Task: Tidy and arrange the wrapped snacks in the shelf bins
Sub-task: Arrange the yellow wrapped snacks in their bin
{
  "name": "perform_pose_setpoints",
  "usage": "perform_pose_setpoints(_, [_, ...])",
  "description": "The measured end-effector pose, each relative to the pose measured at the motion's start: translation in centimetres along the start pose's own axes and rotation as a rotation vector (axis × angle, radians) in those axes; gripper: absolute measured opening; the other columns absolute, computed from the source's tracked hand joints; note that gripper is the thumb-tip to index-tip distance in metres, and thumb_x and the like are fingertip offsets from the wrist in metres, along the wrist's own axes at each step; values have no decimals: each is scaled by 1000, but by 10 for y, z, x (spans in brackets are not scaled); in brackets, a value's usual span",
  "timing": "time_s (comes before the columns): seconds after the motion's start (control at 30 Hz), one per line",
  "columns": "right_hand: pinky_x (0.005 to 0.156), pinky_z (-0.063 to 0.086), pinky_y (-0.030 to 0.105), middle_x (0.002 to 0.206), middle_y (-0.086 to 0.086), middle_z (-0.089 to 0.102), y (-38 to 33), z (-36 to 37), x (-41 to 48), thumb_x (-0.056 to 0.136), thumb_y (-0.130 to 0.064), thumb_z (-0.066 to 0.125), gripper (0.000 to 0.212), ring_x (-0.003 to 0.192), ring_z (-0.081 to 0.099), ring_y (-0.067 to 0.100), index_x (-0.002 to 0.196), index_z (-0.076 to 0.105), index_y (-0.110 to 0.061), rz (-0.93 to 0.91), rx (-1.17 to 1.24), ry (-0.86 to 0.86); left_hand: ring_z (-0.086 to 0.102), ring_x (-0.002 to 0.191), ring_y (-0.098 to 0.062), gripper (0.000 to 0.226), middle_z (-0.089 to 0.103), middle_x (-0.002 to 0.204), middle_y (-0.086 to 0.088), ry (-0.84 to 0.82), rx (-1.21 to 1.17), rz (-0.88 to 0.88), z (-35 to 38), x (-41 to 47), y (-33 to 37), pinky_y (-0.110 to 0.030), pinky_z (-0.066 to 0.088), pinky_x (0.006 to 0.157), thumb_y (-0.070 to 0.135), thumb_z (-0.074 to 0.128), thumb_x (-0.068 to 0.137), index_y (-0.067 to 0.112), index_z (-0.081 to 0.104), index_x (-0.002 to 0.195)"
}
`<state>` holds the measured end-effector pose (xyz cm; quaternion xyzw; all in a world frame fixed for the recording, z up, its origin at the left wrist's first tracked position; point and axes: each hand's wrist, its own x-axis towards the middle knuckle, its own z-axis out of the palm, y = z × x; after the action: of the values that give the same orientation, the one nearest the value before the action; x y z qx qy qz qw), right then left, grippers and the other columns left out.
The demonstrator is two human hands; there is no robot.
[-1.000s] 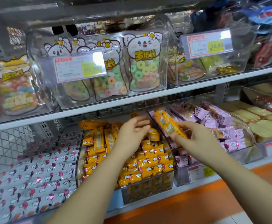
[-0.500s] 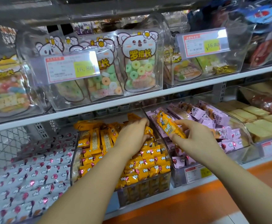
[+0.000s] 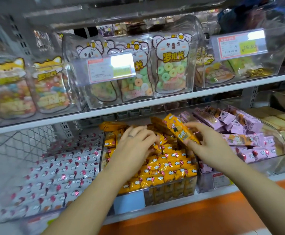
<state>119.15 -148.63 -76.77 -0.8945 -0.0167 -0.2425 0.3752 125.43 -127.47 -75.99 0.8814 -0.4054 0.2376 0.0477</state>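
My right hand (image 3: 211, 146) grasps one yellow wrapped snack (image 3: 180, 131), thumb and fingertips pinching it, tilted, above the clear bin of yellow snacks (image 3: 172, 168) on the lower shelf. Since the earlier frame this snack has shifted left, from over the purple-snack bin (image 3: 250, 143) toward the yellow bin's rear. My left hand (image 3: 135, 146) has lowered and now lies palm-down on the stacked yellow packs, fingers curled among them; I cannot tell whether it grips any. A ring (image 3: 131, 135) shows on it.
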Motion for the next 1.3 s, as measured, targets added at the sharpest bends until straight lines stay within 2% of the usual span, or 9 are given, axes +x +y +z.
perform_pose_setpoints(0.17, [61, 44, 13, 93, -13, 57, -6, 11, 4, 82, -18, 70, 32, 88, 57, 4, 104, 48, -28, 18, 82, -30, 55, 119, -24, 35, 66, 109, 6, -107, 72, 50, -7, -22, -12, -47, 20, 108, 13, 80, 68, 32, 68, 96])
perform_pose_setpoints(0.23, [65, 44, 14, 95, -13, 56, -7, 14, 8, 83, -18, 70, 31, 89, 55, 4, 102, 46, -27, 11, 72, -32, 40, 131, -18, 22, 57, 120, 10, -172, 41, 27, -10, -31, -16, -43, 3, 114, 27, 65, 83, 36, 65, 104])
perform_pose_setpoints(0.37, [73, 38, 11, 106, -9, 57, -3, 22, 20, 82, -18, 70, 32, 100, 53, 8, 105, 49, -28, 31, -15, -56, 21, 139, -8, 36, 45, 130, 16, -171, -45, -50, -8, -37, -16, -36, -13, 114, 46, 40, 85, 37, 64, 110])
perform_pose_setpoints(0.6, [92, 41, 34, 112, 2, 57, 5, 31, 26, 84, -36, 65, 38, 112, 47, 22, 118, 53, -26, 124, -332, -86, 34, 132, -9, 43, 43, 140, 13, -73, -163, -200, 3, 13, 13, -36, 17, 115, 41, 45, 96, 37, 40, 138])
perform_pose_setpoints(0.77, [93, 42, 37, 117, 12, 53, 3, 25, 31, 88, -36, 59, 42, 111, 48, 29, 125, 49, -19, 148, -365, -94, 58, 104, -9, 43, 61, 115, 10, 7, -446, -334, 12, 46, 25, -32, 49, 91, 41, 57, 91, 33, 43, 131])
perform_pose_setpoints(0.93, [94, 42, 35, 117, 12, 49, 5, 19, 30, 87, -35, 62, 45, 110, 48, 29, 129, 49, -21, 133, -359, -128, 61, 91, -1, 50, 54, 95, 20, 45, -609, -361, 20, 53, 27, -19, 49, 81, 36, 64, 87, 27, 41, 130])
perform_pose_setpoints(1.13, [95, 39, 30, 121, 4, 59, 7, 17, 27, 88, -22, 62, 43, 114, 49, 20, 131, 54, -24, 53, -282, -117, 48, 81, 11, 32, 57, 103, 16, -5, -524, -282, 26, 55, 27, -8, 41, 77, 30, 58, 91, 30, 54, 123])
perform_pose_setpoints(1.2, [93, 37, 23, 123, 3, 60, 5, 10, 25, 89, -19, 61, 42, 113, 52, 18, 130, 55, -19, 55, -257, -36, 53, 92, 5, 31, 62, 108, 12, -49, -501, -303, 29, 55, 27, -17, 43, 85, 33, 59, 91, 29, 56, 122])
perform_pose_setpoints(1.3, [95, 44, 29, 115, 0, 66, 3, 0, 19, 90, -19, 60, 33, 106, 59, 16, 123, 62, -18, 72, -199, 59, 55, 113, -13, 35, 63, 118, 11, -102, -355, -374, 36, 60, 25, -40, 39, 103, 45, 56, 90, 33, 56, 123])
